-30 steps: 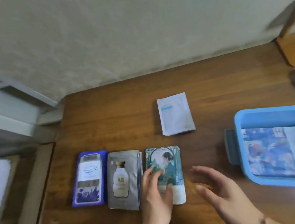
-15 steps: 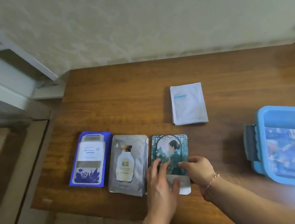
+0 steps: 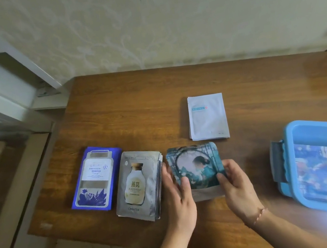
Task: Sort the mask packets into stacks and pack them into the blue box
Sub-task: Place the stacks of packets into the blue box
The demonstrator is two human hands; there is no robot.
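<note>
The teal packet is pinched at both side edges by left hand and right hand; the blue box lies right of it, nearer the right hand.

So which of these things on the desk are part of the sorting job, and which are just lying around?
Part of the job:
teal portrait packets, held by left hand and right hand
bottle packets
purple packets
white packets
blue box

Just there:
white shelf
bracelet

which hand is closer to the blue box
Right. The right hand grips the teal packet's right edge, on the side toward the blue box. The left hand holds the packet's left edge, farther from the box.
</note>
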